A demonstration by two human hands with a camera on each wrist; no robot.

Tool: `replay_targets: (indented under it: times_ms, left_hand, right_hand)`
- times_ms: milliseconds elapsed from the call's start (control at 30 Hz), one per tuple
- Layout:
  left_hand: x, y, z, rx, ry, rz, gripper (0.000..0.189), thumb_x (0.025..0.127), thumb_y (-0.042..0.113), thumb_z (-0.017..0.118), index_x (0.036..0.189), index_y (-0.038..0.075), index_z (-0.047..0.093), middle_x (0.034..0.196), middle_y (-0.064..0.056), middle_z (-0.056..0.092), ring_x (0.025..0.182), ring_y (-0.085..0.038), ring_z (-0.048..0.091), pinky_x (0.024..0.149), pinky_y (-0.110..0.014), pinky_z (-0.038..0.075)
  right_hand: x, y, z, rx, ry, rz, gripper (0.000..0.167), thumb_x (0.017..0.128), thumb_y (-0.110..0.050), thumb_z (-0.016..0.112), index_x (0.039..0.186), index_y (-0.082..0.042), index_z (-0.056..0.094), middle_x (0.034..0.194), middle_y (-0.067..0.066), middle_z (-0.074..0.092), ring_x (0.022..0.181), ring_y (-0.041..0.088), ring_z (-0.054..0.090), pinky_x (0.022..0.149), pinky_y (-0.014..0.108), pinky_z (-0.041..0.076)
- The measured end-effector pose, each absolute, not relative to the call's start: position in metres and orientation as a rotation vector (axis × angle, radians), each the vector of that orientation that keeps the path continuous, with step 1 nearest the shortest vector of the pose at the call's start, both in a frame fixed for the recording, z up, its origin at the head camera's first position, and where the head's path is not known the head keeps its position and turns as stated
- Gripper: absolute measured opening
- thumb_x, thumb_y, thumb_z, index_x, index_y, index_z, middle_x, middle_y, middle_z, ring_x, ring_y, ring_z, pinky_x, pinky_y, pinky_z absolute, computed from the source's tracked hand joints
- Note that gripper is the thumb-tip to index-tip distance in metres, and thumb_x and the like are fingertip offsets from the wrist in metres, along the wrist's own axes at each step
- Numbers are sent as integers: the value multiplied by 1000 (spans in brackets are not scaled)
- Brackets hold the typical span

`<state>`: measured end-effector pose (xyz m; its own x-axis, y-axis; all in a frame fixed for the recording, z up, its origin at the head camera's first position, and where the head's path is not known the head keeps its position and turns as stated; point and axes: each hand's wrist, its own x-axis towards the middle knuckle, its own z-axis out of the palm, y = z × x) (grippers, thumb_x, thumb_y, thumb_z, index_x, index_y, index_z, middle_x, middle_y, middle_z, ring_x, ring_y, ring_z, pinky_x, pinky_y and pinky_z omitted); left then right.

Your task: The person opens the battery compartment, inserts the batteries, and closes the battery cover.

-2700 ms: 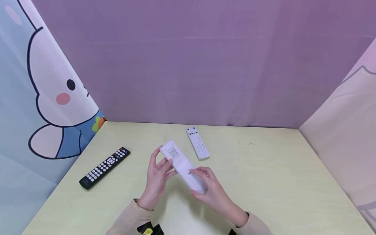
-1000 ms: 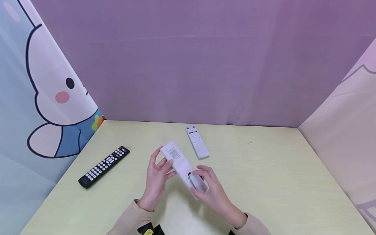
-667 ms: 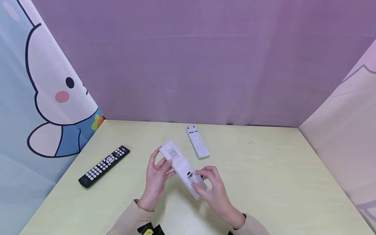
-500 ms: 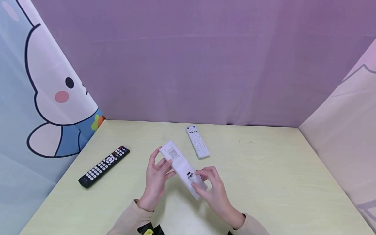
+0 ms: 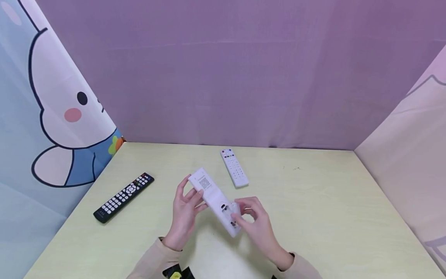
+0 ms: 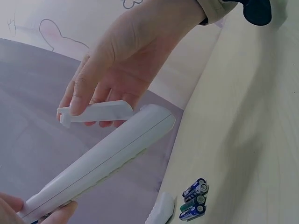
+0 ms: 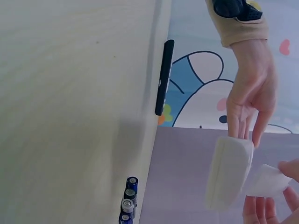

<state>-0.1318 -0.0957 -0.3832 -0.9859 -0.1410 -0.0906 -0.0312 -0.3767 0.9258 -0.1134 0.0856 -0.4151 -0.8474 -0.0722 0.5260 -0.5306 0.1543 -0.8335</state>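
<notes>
My left hand (image 5: 184, 219) holds a white remote control (image 5: 213, 193) at its far end, its back with a printed code facing up. The uncovered battery compartment (image 5: 225, 209) near its lower end shows dark contacts and no batteries. Between thumb and fingers, my right hand (image 5: 259, 226) pinches the white battery cover (image 6: 100, 112). In the left wrist view this cover is just above the remote's end, with a small tab at its tip. The right wrist view shows the cover (image 7: 267, 181) beside the remote (image 7: 230, 172).
A black remote (image 5: 123, 198) lies on the table at left, buttons up. Another white remote (image 5: 234, 168) lies behind the hands. Several batteries (image 6: 194, 199) stand close together on the table in the wrist views; the head view hides them. A purple curtain (image 5: 223, 77) closes the back.
The cover was in place on the remote at first. My right hand has lifted it off and shifted it slightly right, baring the compartment. My left hand has stayed nearly still.
</notes>
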Motion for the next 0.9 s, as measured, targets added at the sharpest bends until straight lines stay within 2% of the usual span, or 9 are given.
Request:
replay_targets:
  times_ms: [167,400,900]
  left_hand:
    - [-131,-99,-384,246,-1748,-2536,61,87,-8,43,138,18,22,124,-22,47,88,-17,62,75,-31,53]
    - [-131,-104,-384,256,-1745,-2539,61,87,-8,43,138,17,21,124,-23,47,88,-17,62,76,-32,53]
    - [-129,-120,-384,314,-1735,-2542,62,87,-8,41,139,18,19,127,-23,43,87,-16,62,78,-31,52]
  right_hand:
    - [-118,94,-408,376,-2144,1973,33,71,6,68,102,3,59,95,11,56,82,11,56,74,25,52]
    - [-130,112,-406,139,-2279,2042,35,72,3,67,106,0,59,98,13,58,85,17,57,73,21,52]
    - [-154,150,-415,254,-2602,1692,33,74,1,66,107,1,60,96,14,59,86,26,58,71,19,51]
